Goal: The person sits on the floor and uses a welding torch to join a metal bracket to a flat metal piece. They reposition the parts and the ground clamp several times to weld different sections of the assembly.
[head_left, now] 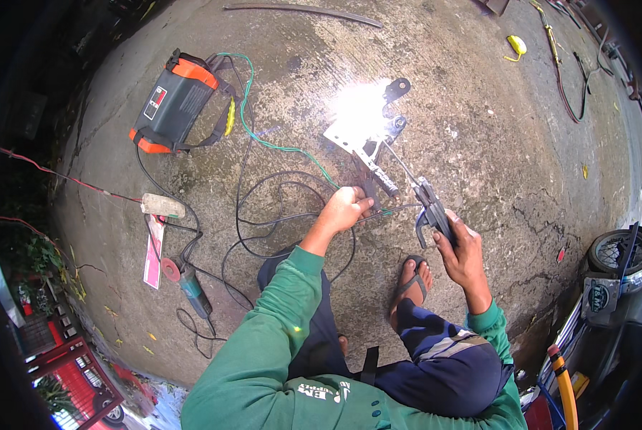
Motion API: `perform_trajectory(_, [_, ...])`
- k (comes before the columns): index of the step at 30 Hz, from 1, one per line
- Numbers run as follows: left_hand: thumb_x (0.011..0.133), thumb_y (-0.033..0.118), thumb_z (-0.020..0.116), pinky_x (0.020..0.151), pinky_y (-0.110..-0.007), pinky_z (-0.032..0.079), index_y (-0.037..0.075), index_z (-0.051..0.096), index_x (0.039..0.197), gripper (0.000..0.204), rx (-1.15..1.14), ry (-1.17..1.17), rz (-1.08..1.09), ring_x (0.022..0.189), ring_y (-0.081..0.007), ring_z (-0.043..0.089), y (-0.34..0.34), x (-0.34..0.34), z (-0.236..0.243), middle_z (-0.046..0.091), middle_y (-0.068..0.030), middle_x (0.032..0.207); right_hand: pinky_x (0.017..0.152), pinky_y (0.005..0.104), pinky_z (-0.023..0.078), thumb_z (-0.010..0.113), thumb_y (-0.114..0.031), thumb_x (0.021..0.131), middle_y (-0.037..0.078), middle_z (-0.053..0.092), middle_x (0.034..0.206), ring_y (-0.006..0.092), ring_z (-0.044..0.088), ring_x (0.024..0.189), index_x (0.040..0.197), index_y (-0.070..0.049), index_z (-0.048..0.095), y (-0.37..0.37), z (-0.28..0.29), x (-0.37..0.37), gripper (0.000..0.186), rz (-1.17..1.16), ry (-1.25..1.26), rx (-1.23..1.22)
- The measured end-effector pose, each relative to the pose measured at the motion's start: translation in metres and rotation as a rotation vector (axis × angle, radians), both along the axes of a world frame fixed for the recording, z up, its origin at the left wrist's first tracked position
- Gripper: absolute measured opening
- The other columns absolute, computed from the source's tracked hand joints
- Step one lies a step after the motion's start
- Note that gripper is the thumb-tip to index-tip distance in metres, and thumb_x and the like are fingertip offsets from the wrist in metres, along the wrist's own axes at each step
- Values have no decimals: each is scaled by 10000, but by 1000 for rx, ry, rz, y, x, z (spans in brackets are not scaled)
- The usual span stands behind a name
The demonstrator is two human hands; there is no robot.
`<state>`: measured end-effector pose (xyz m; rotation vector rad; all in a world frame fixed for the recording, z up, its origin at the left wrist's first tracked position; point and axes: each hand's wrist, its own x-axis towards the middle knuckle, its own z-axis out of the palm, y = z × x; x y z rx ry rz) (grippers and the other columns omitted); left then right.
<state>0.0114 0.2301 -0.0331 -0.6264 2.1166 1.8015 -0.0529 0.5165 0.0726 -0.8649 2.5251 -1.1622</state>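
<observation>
A black electrode holder (435, 209) is gripped in my right hand (465, 252). The thin welding rod (399, 160) in its jaws slants up and left to a white glare (364, 107). That glare washes out much of a metal bracket (344, 136), but a dark lug (397, 89) with a hole stands out at its far right. My left hand (346, 215) is closed on a dark flat bar (367, 188) at the bracket's near end; where the two join is unclear. A green cable (285, 149) runs to beside my left fingers.
An orange and black welding machine (181, 104) stands at far left, its cables (263, 208) looping over the concrete. An angle grinder (193, 292) lies left of my knee, near a taped power outlet (162, 206). My sandalled foot (412, 283) is below the holder. A yellow-green object (516, 47) lies far right.
</observation>
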Motion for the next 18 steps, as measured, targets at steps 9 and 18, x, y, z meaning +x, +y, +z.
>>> perform_trajectory(9, [990,137,670,534,-355,521,-102,656,982,239,56,17,20,596,-194,682,0,3,-18,712,-138,746,730,423,556,718,-108,916,263,704,954,399,723,831,1307,39,610,-5,5,0,431,-2,-30,19])
perform_trajectory(18, [986,143,674,533,-359,518,-95,656,959,240,61,11,24,580,-193,679,2,1,-15,711,-137,737,447,247,424,565,-236,1056,44,624,729,102,559,498,1244,11,579,0,-15,-4,310,-260,-728,-434])
